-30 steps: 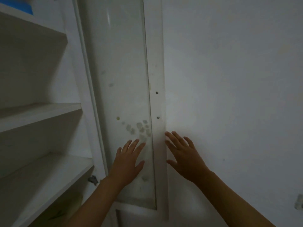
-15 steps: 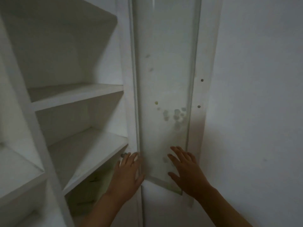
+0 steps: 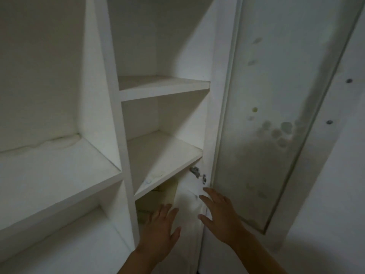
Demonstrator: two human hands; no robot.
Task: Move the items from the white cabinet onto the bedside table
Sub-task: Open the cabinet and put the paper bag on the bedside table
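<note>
The white cabinet [image 3: 122,135] stands open in front of me, its upper shelves bare. In the dim compartment under the lower right shelf sit pale yellowish items [image 3: 166,191], partly hidden in shadow. My left hand [image 3: 160,228] hovers with straight fingers at the mouth of that compartment and holds nothing. My right hand [image 3: 219,214] is spread flat in front of the inner edge of the open cabinet door [image 3: 270,135], beside the hinge [image 3: 198,173]. I cannot tell whether it touches the door.
The door has a frosted glass panel with round sticker marks and swings out to the right against a white wall [image 3: 339,194]. A vertical divider [image 3: 110,107] splits the cabinet into left and right columns of shelves.
My view has swung left, bringing the shelves into the middle. Both hands have dropped from the glass panel toward the low compartment by the hinge.
</note>
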